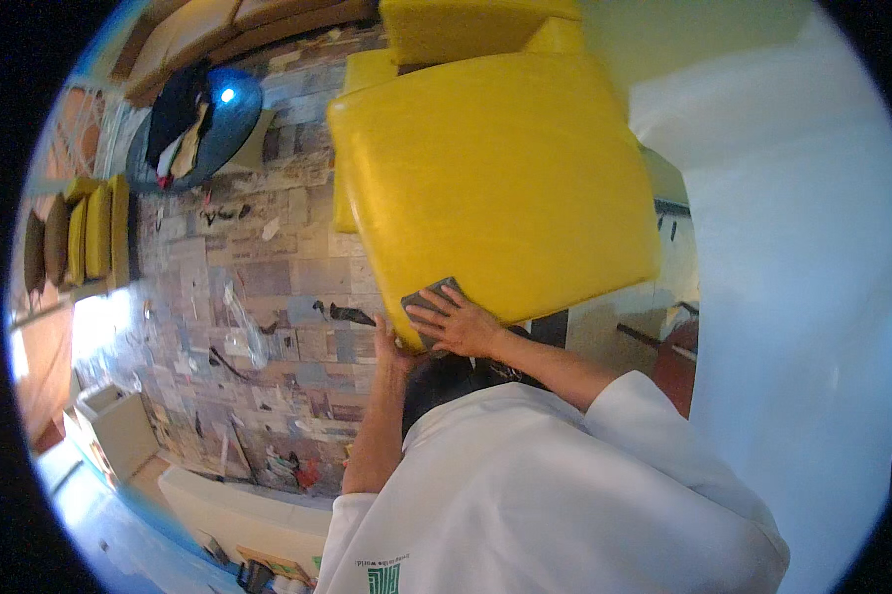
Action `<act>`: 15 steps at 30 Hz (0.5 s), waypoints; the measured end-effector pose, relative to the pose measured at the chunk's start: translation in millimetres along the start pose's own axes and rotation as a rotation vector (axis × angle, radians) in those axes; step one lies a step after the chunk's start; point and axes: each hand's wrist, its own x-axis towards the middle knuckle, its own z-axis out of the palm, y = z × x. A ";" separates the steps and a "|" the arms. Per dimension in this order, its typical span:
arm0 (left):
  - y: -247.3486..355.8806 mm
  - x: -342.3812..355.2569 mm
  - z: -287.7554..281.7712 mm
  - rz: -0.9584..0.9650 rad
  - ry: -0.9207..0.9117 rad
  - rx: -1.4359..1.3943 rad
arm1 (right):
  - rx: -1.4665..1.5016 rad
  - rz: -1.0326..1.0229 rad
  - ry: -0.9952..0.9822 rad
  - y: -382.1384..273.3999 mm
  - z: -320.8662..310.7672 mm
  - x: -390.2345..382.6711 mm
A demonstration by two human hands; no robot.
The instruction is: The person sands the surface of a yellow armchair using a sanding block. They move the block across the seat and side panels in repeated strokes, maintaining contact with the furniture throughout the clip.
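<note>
A big yellow cushion (505, 178) with a smooth, leather-like cover lies in front of me, its near left corner close to my body. My right hand (461, 325) holds a dark grey cloth or pad (450, 286) against the top near that corner, its fingers spread across it. At the corner's left edge, my left hand (391, 348) grips the cushion, thumb up along the side. The other fingers of that hand are hidden by the edge. The underside of the pad cannot be seen.
Behind the cushion stands a yellow armchair (475, 28). A dark round table (233, 124) bears a dark cloth bundle. Scraps and a black strip (350, 315) litter the patchwork floor (297, 247). White sheeting (792, 297) rises on the right; a yellow-cushioned seat (97, 233) is far left.
</note>
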 end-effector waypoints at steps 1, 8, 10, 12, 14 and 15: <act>-4.6 1.8 2.9 0.023 -0.104 0.027 | -0.005 0.015 -0.009 7.8 -1.4 -13.5; -19.0 19.7 5.0 0.145 -0.033 0.288 | -0.110 0.258 0.194 89.7 -29.1 -140.5; -16.8 21.6 3.7 0.128 -0.081 0.346 | -0.151 0.316 0.261 112.4 -37.0 -181.6; -16.8 19.4 5.4 0.138 0.043 0.368 | -0.185 0.453 0.280 133.2 -46.8 -221.2; -20.9 13.5 9.8 0.166 0.028 0.416 | -0.224 0.610 0.330 151.7 -55.4 -254.4; -22.7 10.4 12.5 0.173 0.055 0.425 | -0.246 0.706 0.355 160.4 -61.2 -270.3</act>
